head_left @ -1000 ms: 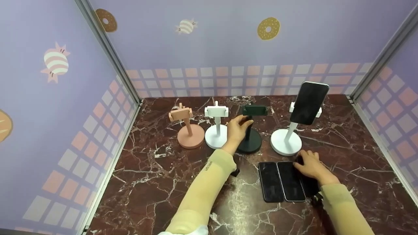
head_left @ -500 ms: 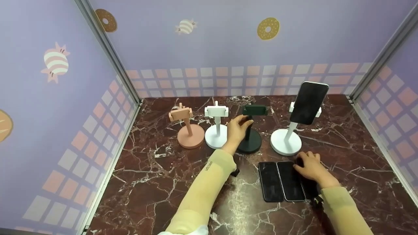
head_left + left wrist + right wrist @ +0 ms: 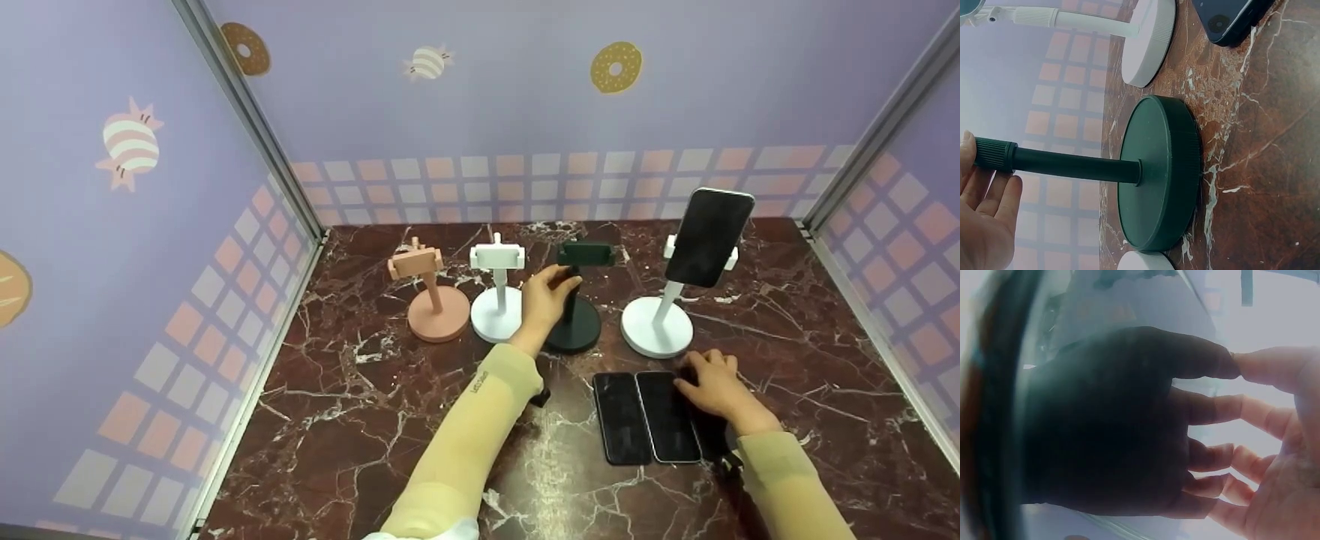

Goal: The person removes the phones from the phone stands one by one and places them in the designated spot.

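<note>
- Marble tabletop point(image 3: 360, 420), dark red with white veins, enclosed by lilac walls printed with doughnuts and sweets.
- Four phone stands in a row at the far side: from left to right, a pink stand point(image 3: 435, 296), a white stand point(image 3: 498, 294), a dark green stand point(image 3: 576, 300) and a second white stand point(image 3: 660, 319).
- The rightmost white stand carries a black phone point(image 3: 709, 236), clamped upright and tilted back.
- Left hand point(image 3: 546, 296) at the stem of the dark green stand point(image 3: 1157, 171); in the left wrist view the fingers point(image 3: 994, 197) lie nearly straight beside the ribbed collar of the stem, the thumb touching it, not wrapped round it.
- The base of the dark green stand sits flat on the marble, between the two white bases.
- Three phones lie face up side by side on the near right of the table: a left phone point(image 3: 621, 417), a middle phone point(image 3: 667, 416) and a right phone point(image 3: 712, 435) largely hidden.
- Right hand point(image 3: 716, 386) rests on the right phone, fingers spread and only lightly bent; the right wrist view shows the palm over the glossy screen point(image 3: 1100, 422), fingertips point(image 3: 1264, 368) touching the glass.
- Both forearms wear pale yellow sleeves point(image 3: 465, 442).
</note>
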Tool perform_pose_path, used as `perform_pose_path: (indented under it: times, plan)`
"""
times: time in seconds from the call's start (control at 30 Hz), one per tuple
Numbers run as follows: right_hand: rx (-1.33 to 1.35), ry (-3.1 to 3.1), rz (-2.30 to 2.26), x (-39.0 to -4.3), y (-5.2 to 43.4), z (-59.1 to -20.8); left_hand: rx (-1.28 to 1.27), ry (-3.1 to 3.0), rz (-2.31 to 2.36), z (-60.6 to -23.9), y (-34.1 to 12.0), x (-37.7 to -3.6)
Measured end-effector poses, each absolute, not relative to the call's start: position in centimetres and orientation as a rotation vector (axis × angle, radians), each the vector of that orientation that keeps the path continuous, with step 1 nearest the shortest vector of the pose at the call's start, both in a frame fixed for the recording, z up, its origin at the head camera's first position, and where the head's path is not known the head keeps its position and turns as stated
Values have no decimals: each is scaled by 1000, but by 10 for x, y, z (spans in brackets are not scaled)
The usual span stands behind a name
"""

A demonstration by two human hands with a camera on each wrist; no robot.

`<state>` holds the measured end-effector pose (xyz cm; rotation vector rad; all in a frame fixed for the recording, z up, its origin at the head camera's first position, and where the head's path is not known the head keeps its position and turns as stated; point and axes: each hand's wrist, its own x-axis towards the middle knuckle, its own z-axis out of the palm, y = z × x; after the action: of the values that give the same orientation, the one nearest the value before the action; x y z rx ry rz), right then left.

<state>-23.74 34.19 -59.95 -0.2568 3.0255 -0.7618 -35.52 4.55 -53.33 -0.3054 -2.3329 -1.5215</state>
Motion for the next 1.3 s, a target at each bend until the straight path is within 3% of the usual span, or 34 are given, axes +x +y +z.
perform_pose_path:
  times: [1.3]
  plan:
    - [-237, 3043, -814, -235, 342, -602, -298, -2328, -1565, -534, 46, -354]
